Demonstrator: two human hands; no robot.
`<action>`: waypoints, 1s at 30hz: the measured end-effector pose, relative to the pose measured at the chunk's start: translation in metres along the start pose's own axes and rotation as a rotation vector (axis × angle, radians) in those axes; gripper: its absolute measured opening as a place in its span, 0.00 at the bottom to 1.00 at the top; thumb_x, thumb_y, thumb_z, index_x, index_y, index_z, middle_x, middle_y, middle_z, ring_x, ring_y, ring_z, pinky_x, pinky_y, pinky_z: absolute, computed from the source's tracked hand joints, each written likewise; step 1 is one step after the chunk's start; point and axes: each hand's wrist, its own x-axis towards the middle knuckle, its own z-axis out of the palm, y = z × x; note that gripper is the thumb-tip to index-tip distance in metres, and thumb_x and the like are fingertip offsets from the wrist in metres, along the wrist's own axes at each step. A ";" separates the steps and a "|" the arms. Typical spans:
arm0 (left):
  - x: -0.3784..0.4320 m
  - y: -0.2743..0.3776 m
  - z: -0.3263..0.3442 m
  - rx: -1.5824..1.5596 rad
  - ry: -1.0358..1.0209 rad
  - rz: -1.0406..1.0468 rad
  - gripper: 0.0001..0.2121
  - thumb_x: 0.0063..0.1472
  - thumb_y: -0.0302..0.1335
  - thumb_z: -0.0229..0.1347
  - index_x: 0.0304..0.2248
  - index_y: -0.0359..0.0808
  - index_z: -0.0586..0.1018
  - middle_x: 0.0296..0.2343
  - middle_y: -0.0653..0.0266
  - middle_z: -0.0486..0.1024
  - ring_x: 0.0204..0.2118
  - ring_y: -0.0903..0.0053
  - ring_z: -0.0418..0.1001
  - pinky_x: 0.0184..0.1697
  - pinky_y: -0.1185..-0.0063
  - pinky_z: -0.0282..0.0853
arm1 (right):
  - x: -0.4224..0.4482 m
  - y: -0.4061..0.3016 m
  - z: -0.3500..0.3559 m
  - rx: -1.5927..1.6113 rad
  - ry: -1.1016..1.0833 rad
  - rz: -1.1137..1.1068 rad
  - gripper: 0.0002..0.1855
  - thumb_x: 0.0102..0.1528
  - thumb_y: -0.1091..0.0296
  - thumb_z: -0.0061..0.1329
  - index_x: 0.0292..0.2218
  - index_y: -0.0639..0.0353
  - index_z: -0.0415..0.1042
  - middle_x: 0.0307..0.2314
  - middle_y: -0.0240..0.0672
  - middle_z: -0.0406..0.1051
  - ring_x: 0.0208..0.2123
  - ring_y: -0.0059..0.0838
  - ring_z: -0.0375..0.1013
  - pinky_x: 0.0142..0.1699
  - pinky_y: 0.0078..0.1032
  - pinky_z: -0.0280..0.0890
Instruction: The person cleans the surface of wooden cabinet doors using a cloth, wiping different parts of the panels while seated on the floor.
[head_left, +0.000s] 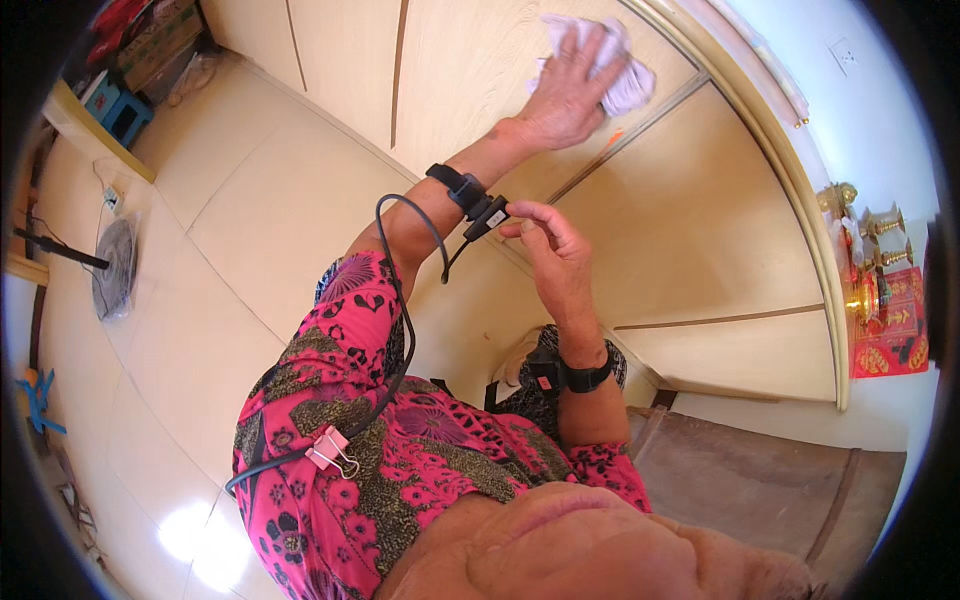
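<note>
My left hand (566, 97) presses a pale lilac cloth (634, 82), its fingers spread over the folds, against a light wood-grain cabinet front (480, 67). A small orange mark (615, 137) shows on the cabinet beside that hand. Closer to me, my right hand (555, 244) hovers with loosely curved fingers and nothing visible in them. Its fingertips lie beside a black cable connector (487, 217) at my left wrist; whether they touch it cannot be told. Each wrist wears a black strap. A black cable (409, 330) loops along my left arm to a pink binder clip (330, 448) on my flowered top.
Brass ornaments (885, 236) and red printed paper (892, 330) sit along the cabinet top. A brown panelled surface (735, 472) lies at lower right. Across the tiled floor (210, 262) stand a plastic-wrapped round base with a pole (116, 266) and a blue stool (124, 116).
</note>
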 end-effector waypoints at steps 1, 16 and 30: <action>-0.003 0.001 0.002 0.039 -0.048 0.063 0.36 0.49 0.27 0.57 0.60 0.46 0.62 0.61 0.43 0.47 0.61 0.38 0.47 0.57 0.50 0.54 | 0.000 0.001 0.002 -0.003 -0.008 0.004 0.12 0.61 0.70 0.45 0.43 0.66 0.73 0.30 0.31 0.75 0.32 0.17 0.74 0.37 0.17 0.66; -0.044 -0.171 -0.018 -0.298 0.699 -0.932 0.36 0.52 0.30 0.60 0.55 0.24 0.57 0.47 0.40 0.69 0.48 0.60 0.72 0.52 0.71 0.67 | -0.010 0.008 -0.008 0.008 -0.036 -0.057 0.12 0.61 0.71 0.45 0.44 0.66 0.73 0.33 0.32 0.75 0.35 0.22 0.76 0.38 0.18 0.68; 0.010 -0.106 -0.050 -0.550 0.443 -0.233 0.35 0.53 0.14 0.51 0.61 0.38 0.56 0.52 0.55 0.63 0.52 0.66 0.67 0.52 0.74 0.66 | -0.008 0.004 0.002 -0.037 -0.124 0.013 0.12 0.59 0.73 0.44 0.44 0.66 0.72 0.33 0.32 0.75 0.35 0.22 0.76 0.37 0.18 0.67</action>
